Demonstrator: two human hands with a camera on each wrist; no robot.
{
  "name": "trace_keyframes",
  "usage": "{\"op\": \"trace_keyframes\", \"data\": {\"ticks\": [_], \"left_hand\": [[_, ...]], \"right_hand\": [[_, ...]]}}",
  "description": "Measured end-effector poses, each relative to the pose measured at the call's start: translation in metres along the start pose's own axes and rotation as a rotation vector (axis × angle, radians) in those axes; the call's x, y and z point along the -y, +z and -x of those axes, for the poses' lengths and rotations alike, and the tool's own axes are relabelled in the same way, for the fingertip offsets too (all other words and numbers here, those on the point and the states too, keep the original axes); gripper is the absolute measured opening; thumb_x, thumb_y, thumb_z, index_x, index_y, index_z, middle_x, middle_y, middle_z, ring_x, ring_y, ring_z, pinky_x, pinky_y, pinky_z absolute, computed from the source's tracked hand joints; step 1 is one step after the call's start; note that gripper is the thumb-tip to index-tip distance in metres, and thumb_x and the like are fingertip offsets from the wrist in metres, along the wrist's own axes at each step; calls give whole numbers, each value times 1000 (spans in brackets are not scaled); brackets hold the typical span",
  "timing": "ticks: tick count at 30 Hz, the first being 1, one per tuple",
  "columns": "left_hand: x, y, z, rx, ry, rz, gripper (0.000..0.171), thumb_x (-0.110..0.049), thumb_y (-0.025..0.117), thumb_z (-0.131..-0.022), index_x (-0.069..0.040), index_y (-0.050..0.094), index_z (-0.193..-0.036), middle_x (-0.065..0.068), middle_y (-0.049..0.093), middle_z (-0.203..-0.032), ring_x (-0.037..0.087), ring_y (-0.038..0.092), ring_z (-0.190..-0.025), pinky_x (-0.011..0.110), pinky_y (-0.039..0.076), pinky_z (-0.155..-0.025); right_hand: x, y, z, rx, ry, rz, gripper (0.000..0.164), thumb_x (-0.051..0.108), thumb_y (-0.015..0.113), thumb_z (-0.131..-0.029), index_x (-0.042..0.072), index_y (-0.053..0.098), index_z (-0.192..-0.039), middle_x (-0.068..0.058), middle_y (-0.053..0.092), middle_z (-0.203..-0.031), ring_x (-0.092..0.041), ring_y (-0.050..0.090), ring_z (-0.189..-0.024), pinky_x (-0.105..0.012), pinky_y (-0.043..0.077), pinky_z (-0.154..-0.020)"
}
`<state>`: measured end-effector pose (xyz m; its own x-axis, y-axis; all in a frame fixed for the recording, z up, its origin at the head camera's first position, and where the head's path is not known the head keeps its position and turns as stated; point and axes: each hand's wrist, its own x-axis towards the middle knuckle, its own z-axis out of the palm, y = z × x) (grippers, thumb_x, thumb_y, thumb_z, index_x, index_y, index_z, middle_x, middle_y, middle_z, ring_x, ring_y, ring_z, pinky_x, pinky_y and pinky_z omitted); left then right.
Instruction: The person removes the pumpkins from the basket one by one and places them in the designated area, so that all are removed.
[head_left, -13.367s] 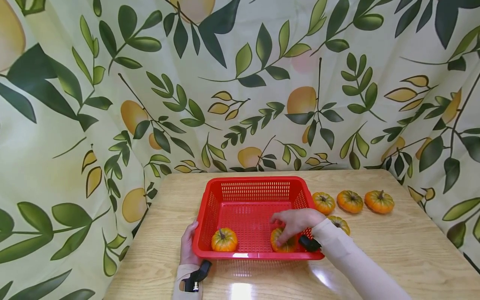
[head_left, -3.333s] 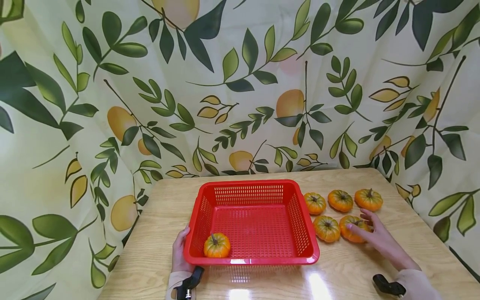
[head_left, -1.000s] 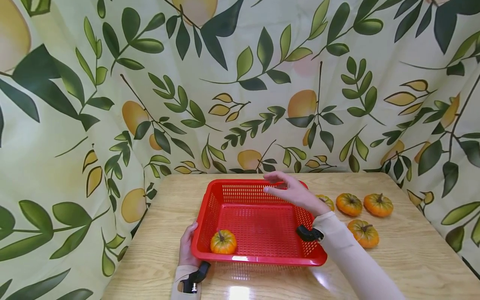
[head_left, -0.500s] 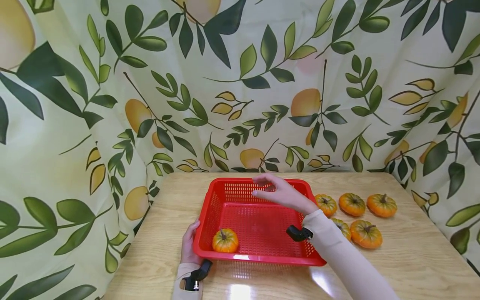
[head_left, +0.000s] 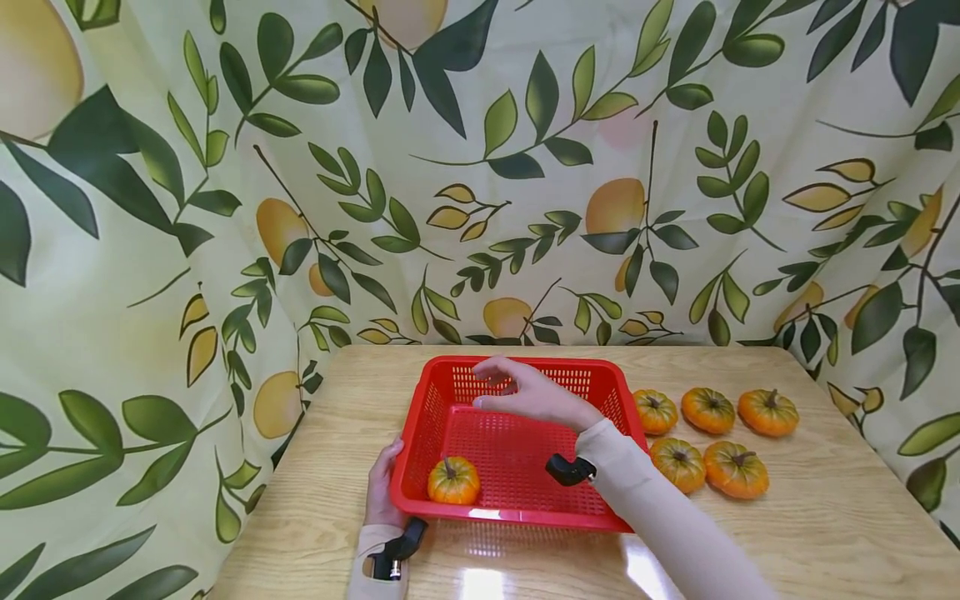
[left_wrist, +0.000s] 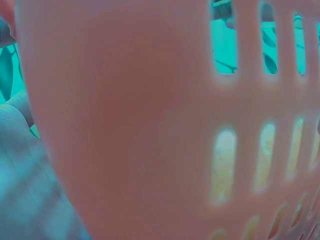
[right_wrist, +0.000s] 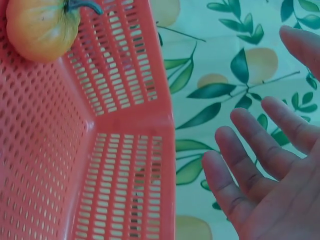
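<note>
A red plastic basket [head_left: 517, 518] with slotted walls stands on the table. One small orange pumpkin [head_left: 453, 481] with green streaks sits in its front left corner, stem up. My left hand [head_left: 381, 487] holds the basket at its left side; in the left wrist view the blurred basket wall [left_wrist: 125, 120] hides most of the fingers. Over the basket's interior my right hand [head_left: 525, 392] hovers, fingers spread and slightly bent, nothing in it. The right wrist view shows those fingers beyond the rim, apart from it, and the pumpkin [right_wrist: 42, 27] inside.
Several more pumpkins stand in two rows right of the basket: three behind, among them the far right one [head_left: 768, 412], and two in front, including the one nearest the basket [head_left: 677, 465]. Leaf-patterned cloth [head_left: 525, 208] hangs around the wooden table [head_left: 832, 517].
Earlier my right hand gripped a second pumpkin in the basket; later it was at a pumpkin on the table, right. In the last second it has moved left over the basket. The left hand stays.
</note>
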<state>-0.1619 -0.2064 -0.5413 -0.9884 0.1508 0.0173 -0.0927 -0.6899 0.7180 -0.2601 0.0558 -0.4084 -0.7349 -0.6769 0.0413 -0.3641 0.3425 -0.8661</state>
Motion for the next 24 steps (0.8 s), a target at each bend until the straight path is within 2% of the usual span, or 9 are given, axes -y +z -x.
{"op": "trace_keyframes", "data": {"ticks": [7, 11, 15, 20, 24], "left_hand": [[1, 0, -1, -53, -20, -35, 31, -34, 35, -106, -28, 58, -126, -12, 66, -124, 9, 57, -118, 28, 44, -111], [1, 0, -1, -54, -22, -46, 31, -35, 35, -106, -28, 59, -125, -11, 66, -125, 9, 58, -118, 28, 46, -110], [1, -1, -1, -51, -22, -42, 30, -34, 36, -106, -28, 59, -124, -11, 66, -125, 9, 59, -118, 28, 47, -108], [2, -1, -1, -57, -18, -53, 30, -34, 36, -106, -27, 57, -125, -10, 66, -125, 9, 59, -118, 28, 48, -108], [2, -2, -2, -67, -19, -58, 30, -35, 36, -105, -27, 56, -127, -10, 66, -126, 10, 59, -119, 29, 47, -109]], "right_hand": [[6, 19, -11, 114, -3, 25, 56, 36, 74, -90, 20, 53, -140, -2, 57, -140, -23, 53, -128, -40, 51, -103], [9, 30, -19, 156, -16, 70, 55, 35, 75, -89, 20, 54, -138, 0, 59, -136, -21, 55, -125, -37, 52, -102], [8, 38, -24, 195, 9, 125, 55, 37, 75, -88, 20, 56, -137, 1, 60, -133, -19, 55, -123, -34, 52, -98], [6, 45, -27, 267, 43, 175, 56, 37, 76, -88, 20, 56, -137, 0, 60, -135, -25, 54, -126, -35, 51, -99], [5, 50, -29, 327, 50, 213, 60, 36, 76, -88, 16, 55, -140, -6, 58, -140, -31, 52, -131, -36, 50, -101]]}}
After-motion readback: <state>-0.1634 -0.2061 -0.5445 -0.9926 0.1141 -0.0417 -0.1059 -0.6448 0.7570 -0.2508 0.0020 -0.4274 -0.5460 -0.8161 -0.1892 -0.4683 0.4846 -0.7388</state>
